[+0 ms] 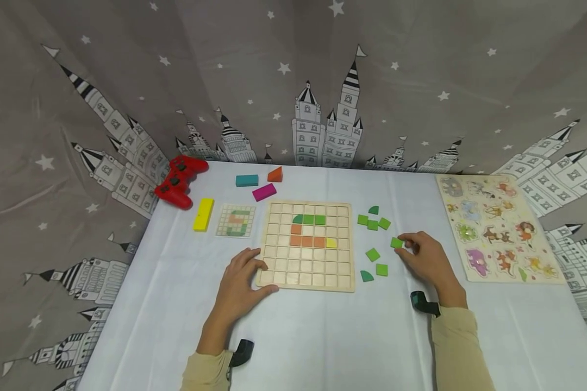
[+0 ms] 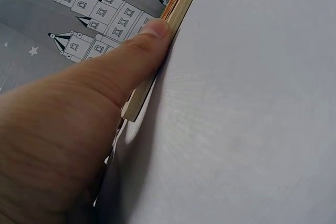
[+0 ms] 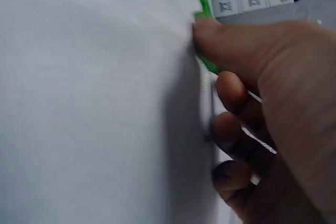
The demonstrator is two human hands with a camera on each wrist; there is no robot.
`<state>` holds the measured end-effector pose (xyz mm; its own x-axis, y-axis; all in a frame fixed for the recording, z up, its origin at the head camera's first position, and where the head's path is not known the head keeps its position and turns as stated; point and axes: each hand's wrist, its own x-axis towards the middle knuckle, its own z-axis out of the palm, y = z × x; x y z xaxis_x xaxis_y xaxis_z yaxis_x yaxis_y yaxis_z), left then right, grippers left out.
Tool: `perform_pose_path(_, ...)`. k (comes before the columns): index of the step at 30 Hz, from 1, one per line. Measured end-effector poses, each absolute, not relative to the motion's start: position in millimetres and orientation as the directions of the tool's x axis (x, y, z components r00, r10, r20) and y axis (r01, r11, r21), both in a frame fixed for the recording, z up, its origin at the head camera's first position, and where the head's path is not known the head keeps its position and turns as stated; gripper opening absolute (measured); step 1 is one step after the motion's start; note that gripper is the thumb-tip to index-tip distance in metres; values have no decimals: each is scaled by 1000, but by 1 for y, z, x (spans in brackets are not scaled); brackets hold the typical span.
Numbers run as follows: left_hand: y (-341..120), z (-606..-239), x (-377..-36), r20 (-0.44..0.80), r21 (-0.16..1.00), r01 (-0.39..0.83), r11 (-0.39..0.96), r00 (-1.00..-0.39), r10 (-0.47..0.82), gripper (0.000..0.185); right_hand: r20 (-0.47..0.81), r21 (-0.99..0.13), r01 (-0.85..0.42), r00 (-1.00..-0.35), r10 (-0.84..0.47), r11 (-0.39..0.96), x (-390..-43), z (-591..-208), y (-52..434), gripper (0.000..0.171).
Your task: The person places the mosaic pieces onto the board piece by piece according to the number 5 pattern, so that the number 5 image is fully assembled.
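The left hand point(image 1: 239, 279) grips the grid board point(image 1: 305, 265) at its near left corner, thumb magnified in the left wrist view; the head view alone shows the whole tile pattern point(image 1: 307, 240). Past loose green tiles point(image 1: 373, 225), the right hand point(image 1: 424, 258) pinches a green square point(image 1: 396, 243), other fingers clearest in the right wrist view.

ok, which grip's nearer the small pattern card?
Left. The left grip rests at the grid board's near-left corner, just nearside of the pattern card; the right grip is farther, right of the board, pinching a green square.
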<state>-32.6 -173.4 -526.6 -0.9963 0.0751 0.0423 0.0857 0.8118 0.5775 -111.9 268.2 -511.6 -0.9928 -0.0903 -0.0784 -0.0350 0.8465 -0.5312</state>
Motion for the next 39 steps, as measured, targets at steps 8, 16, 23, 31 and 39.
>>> perform_pose_path(8,-174,-527,-34,31,575,77,814,-997,72,48,-13,-506,-57,-997,-73,861,-112,-516,265,31)
perform_pose_path(16,-174,-525,-34,35,578,81,812,-997,75,48,50,-534,-90,-996,-75,841,-118,-512,248,30)
perform_pose_path(23,-177,-526,-33,37,576,80,813,-997,72,48,28,-566,-160,-984,-175,809,-139,-496,202,35)
perform_pose_path(31,-173,-525,-33,7,589,54,806,-998,62,47,-3,-540,-308,-930,-368,783,-174,-492,149,36)
perform_pose_path(39,-174,-525,-32,30,586,79,806,-997,76,49,-66,-472,-336,-908,-413,815,-185,-496,130,32)
